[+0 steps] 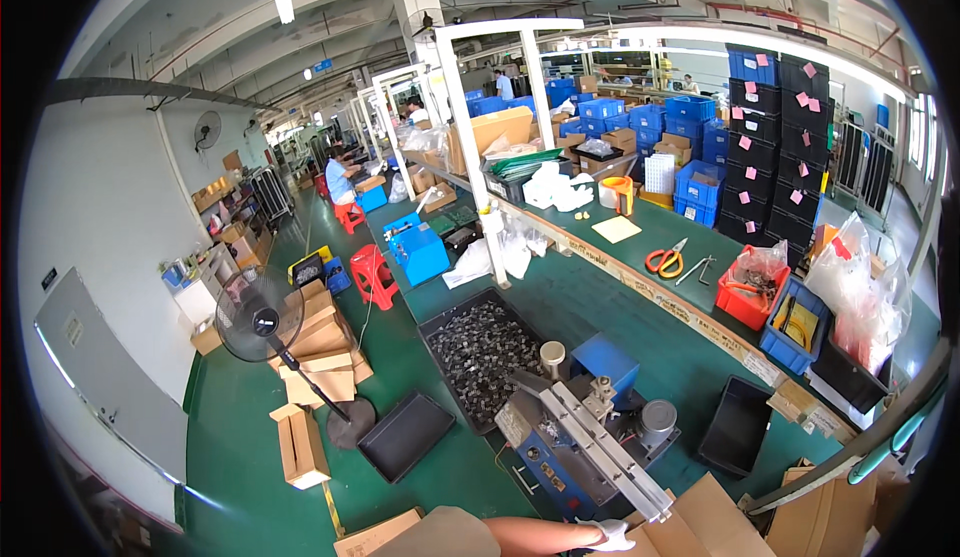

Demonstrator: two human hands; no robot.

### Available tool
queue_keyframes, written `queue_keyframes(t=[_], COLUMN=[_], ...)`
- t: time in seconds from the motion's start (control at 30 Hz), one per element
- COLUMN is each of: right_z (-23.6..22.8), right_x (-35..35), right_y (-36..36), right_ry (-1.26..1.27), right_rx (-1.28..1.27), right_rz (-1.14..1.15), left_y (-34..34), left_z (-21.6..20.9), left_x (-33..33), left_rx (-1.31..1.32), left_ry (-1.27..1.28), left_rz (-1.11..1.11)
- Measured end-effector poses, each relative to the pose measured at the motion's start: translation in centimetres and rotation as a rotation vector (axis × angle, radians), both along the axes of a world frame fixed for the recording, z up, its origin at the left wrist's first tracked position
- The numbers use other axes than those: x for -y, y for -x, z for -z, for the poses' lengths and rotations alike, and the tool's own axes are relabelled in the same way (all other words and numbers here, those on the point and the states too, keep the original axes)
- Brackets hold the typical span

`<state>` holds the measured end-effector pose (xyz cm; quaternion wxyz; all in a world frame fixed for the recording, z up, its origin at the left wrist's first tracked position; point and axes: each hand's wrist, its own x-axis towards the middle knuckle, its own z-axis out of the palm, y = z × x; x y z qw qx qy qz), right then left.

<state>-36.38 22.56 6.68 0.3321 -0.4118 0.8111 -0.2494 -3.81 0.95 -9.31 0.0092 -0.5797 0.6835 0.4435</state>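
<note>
My left forearm reaches in from the lower edge toward the right. At its end, my left hand [612, 536], in a white glove, is at the edge of an open cardboard box [715, 517]; the bottom of the picture cuts the hand off and its fingers are not clear. Just above it slants the metal rail [610, 447] of a blue bench machine [550, 472] with knobs on its front panel. Left of the machine lies a black tray [445, 342] full of small dark and clear parts. My right hand is out of view.
An empty black tray [735, 425] lies right of the machine. Orange-handled scissors [665, 259], a red bin [750, 287] and a blue bin [795, 325] stand on the raised shelf. A fan [262, 322], cartons [300, 447] and a black crate [405, 437] occupy the floor at left.
</note>
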Motion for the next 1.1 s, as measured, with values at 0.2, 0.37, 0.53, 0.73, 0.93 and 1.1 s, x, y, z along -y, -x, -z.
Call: queue_keyframes(t=[0.2,0.37,0.53,0.73,0.93,1.1], right_z=[-0.5,-1.4,-1.4,-1.9,1.0,0.6], right_x=[1.1,1.9,-1.4,-4.6,-10.2,-13.4], right_y=[-0.4,-0.2,3.4,2.7,2.6,3.2], right_ry=[-0.058,-0.024,-0.149,0.097,0.092,0.221], right_rx=[0.071,0.298,0.124,0.387,0.356,0.479], right_rz=[0.085,0.188,0.255,0.574,0.834,0.884], left_y=[-1.0,-2.1,0.5,4.2,8.0,11.0], left_z=[-3.8,-10.4,-10.8,-10.3,-12.2,-10.8], left_x=[1.4,-0.5,1.3,1.0,-0.2,-0.3], left_rx=[-0.218,-0.382,-0.545,-0.574,-0.507,-0.569], left_ry=[0.015,-0.43,-0.628,-0.476,-0.358,-0.496], left_rz=[0.067,-0.207,-0.196,-0.077,0.187,0.182])
